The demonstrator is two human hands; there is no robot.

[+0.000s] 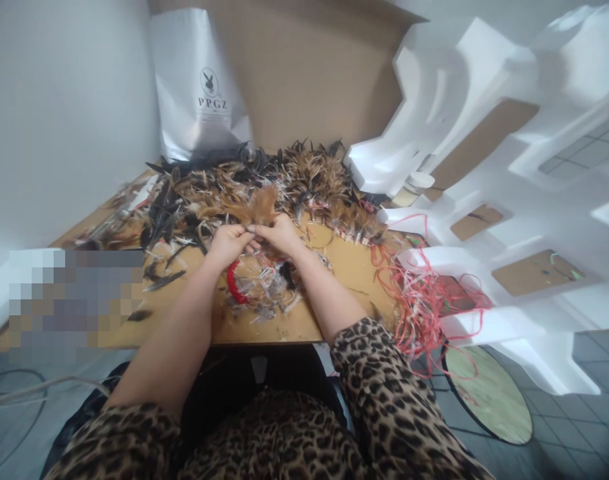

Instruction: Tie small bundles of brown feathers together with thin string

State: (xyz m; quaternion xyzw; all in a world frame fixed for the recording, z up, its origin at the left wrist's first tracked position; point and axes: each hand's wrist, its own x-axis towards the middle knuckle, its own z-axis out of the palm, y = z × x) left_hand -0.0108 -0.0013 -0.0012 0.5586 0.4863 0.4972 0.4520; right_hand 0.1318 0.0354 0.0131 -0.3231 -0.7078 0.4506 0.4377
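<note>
My left hand (230,244) and my right hand (279,235) meet fingertip to fingertip above the middle of the table. Both are pinched on a tuft of brown feathers (262,204), which fans out on the far side of my fingers. The quill ends are hidden in my grip. Just below my hands, a red band (235,283) lies curved among clear and white scraps (270,283). Beyond them spreads a wide heap of brown feathers (314,175), with darker black feathers (224,159) toward the back left.
Pink-red string (424,303) is tangled at the table's right, partly over white foam pieces (529,220). A white PPGZ bag (199,87) stands at the back left. A small jar (418,183) sits near the foam. Below right is a round stool (489,393).
</note>
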